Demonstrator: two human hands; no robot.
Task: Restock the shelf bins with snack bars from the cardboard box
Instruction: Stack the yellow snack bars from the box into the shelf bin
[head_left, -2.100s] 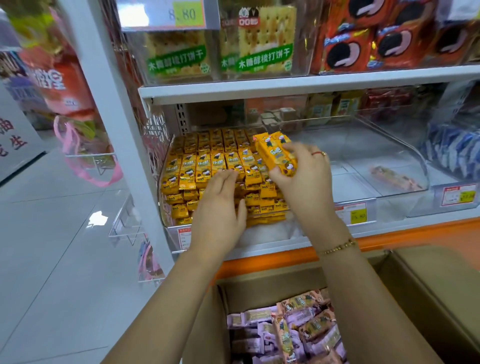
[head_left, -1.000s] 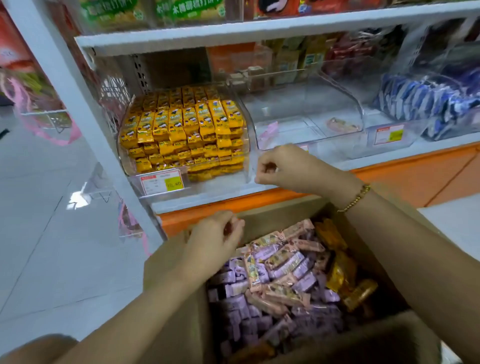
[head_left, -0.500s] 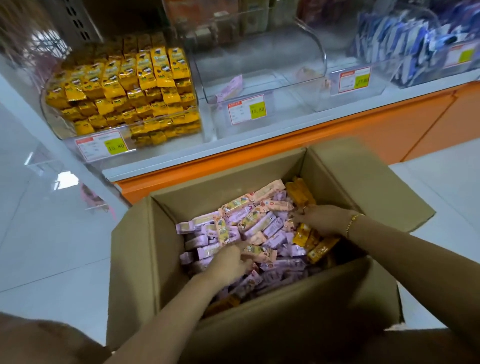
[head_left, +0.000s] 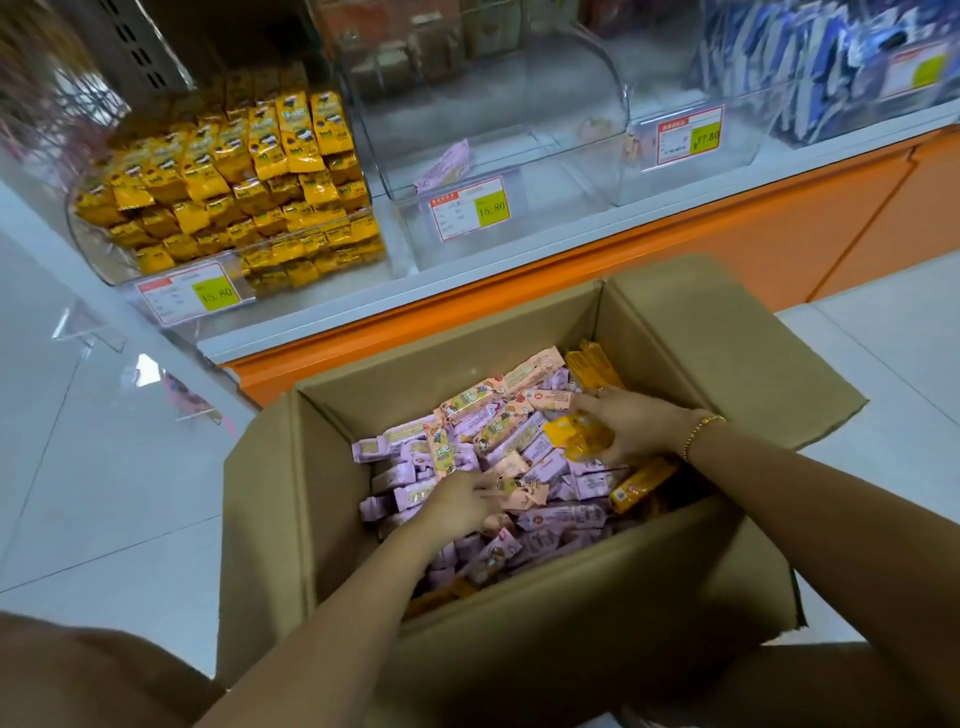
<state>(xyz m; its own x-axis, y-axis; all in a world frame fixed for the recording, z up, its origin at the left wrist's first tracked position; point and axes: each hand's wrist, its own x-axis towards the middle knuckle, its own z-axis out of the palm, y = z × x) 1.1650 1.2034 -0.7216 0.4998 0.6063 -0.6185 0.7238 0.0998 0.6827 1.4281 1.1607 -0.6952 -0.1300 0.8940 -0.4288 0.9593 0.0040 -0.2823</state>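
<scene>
An open cardboard box (head_left: 519, 639) stands on the floor below the shelf, full of purple and pink snack bars (head_left: 524, 447) with yellow bars along its right side. My right hand (head_left: 628, 423) is inside the box at the right and grips a few yellow bars (head_left: 574, 439). My left hand (head_left: 457, 501) lies on the purple bars in the middle, fingers spread over them. On the shelf, the left clear bin (head_left: 104, 249) is packed with yellow bars (head_left: 244, 176). The middle bin (head_left: 597, 78) holds one pink bar (head_left: 444, 165).
An orange shelf base (head_left: 727, 244) runs behind the box. A third bin at the right holds blue packets (head_left: 810, 73). Price tags (head_left: 470, 208) hang on the bin fronts. White tiled floor (head_left: 104, 467) lies left and right of the box.
Both hands left the yellow bin and dropped into the box. My right hand has since closed round yellow bars; my left hand has settled on the purple ones. The view tilted down.
</scene>
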